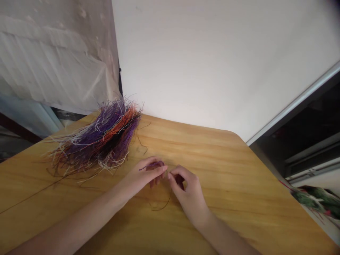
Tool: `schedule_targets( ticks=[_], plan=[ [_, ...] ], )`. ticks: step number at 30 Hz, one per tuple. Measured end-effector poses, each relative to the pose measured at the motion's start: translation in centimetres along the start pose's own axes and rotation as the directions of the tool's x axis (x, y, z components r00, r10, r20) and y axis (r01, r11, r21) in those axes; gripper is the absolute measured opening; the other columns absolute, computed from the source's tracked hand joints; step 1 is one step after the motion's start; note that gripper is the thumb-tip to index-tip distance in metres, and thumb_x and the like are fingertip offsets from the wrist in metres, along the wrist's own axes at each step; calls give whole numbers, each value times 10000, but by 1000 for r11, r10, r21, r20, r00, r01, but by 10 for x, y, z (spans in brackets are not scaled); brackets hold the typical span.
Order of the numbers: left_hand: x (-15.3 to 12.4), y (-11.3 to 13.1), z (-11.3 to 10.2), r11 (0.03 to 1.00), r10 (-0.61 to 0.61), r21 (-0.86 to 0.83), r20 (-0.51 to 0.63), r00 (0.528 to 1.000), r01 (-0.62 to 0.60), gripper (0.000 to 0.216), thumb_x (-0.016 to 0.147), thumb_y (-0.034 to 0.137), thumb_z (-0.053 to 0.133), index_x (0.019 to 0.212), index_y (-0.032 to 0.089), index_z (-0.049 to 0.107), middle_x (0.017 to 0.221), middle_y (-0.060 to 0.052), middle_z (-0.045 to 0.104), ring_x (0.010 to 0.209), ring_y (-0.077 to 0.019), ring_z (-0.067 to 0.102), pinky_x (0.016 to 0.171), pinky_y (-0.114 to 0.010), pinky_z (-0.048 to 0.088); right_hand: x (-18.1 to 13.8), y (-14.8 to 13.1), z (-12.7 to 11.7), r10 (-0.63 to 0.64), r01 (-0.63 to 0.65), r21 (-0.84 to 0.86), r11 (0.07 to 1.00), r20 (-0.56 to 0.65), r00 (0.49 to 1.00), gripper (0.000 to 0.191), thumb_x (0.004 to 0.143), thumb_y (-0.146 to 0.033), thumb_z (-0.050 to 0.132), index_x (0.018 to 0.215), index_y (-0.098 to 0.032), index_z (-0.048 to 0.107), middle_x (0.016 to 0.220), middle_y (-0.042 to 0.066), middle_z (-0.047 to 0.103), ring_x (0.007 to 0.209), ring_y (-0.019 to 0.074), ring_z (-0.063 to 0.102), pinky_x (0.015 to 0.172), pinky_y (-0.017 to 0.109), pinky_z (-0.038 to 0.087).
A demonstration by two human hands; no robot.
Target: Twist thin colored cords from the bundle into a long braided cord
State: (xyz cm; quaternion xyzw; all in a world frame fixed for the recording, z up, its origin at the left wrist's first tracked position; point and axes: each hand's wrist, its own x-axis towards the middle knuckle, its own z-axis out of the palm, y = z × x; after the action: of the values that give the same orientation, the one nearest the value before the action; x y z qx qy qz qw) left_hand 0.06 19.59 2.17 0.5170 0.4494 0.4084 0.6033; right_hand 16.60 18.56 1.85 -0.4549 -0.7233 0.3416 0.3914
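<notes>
Between thumb and fingers, my left hand (151,171) pinches a twisted purple cord (152,164), whose loose end lies back over the hand. My right hand (186,182) is close beside it, thumb and forefinger pinched on a thin brown strand (169,199). That strand curves down below the fingertips toward the tabletop. The two sets of fingertips almost meet; how the cord and strand join there is too small to make out. Left of my hands lies a big loose bundle of fibre strands (106,134) in purple, orange, black and white.
The wooden table (225,212) has a rounded far corner and stands against a white wall (186,63). Stray strands lie around the bundle. A pale translucent cloth (66,71) hangs at the left. Green and red items (316,200) are beyond the right edge.
</notes>
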Motion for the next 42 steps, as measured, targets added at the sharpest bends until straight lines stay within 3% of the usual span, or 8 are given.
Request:
schedule_targets(
  ticks=[7,14,19,26,31,42],
  plan=[
    [-1,-2,-1,999,18,-28,66,998,-16,263,775,410,646,713,163,579,634,13,583,577,-115,537,539,-229,428,-1,1,0,-79,77,-45,996,-39,996,189,853,-238,498,677,-195,551,618,-15,480,544,121,416,517,257,350],
    [-2,0,2,999,-49,-4,-37,998,49,254,717,408,688,722,167,610,615,4,606,571,-140,554,576,-275,459,1,-2,-2,-44,45,10,999,-130,991,146,794,-199,526,650,-201,504,600,-32,448,539,113,408,505,245,348],
    [-2,1,0,994,-84,-81,-89,993,77,274,674,385,732,755,145,627,626,3,619,570,-130,560,578,-268,455,3,-1,-5,22,-17,34,999,-167,986,176,805,-254,532,641,-207,488,587,-35,417,541,119,388,512,255,333],
    [-4,0,-1,1000,-18,-16,-13,1000,18,243,733,383,690,768,153,619,646,8,620,610,-133,562,592,-257,445,5,1,-6,57,-52,133,990,-32,998,205,842,-316,504,676,-198,517,602,-27,451,577,128,428,559,260,372],
    [-3,2,-1,999,21,43,49,999,-23,228,763,380,652,737,161,595,633,13,595,621,-138,553,608,-259,439,6,1,-5,91,-116,265,957,103,990,219,855,-362,512,730,-190,561,615,-25,484,535,114,415,506,251,341],
    [-9,13,-2,961,43,267,130,991,-77,165,848,327,548,789,173,549,696,19,581,702,-150,567,687,-268,428,10,6,-7,145,-195,364,911,160,976,225,829,-374,544,708,-186,510,584,-40,481,470,85,377,468,239,298]
  ],
)
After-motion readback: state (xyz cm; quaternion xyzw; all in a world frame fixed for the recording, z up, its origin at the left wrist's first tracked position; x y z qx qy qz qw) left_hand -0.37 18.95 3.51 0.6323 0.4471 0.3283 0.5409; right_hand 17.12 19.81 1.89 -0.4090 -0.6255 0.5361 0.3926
